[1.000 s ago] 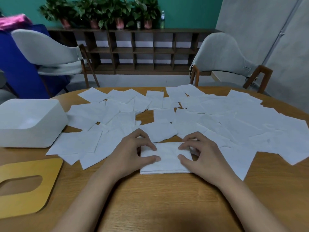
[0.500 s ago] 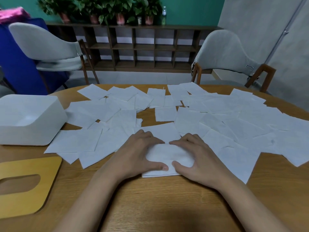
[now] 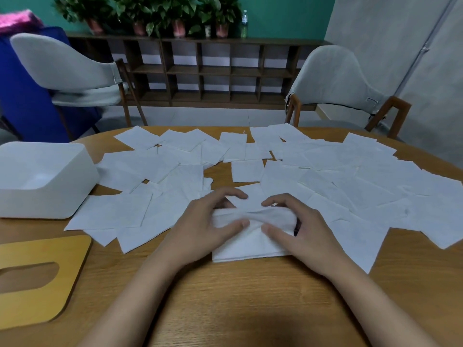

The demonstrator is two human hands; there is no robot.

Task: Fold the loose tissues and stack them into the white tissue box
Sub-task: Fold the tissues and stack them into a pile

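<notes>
A wooden lid [image 3: 37, 279] lay on the table [image 3: 238, 301] just in front of the white tissue box [image 3: 45, 181], whose top stood open. Right of the box, loose tissues [image 3: 350, 171] were spread flat and overlapping. Further right of the box and nearer the person, the left hand [image 3: 205, 226] pinched a half-folded tissue [image 3: 250, 246] by its raised far edge between thumb and curled fingers, and the right hand [image 3: 300, 229] pinched it likewise.

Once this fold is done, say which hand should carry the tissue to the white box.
Left, likely. The white box sits far left on the table, nearer the left hand; the right hand would have to cross over. Both pinch the tissue.
</notes>
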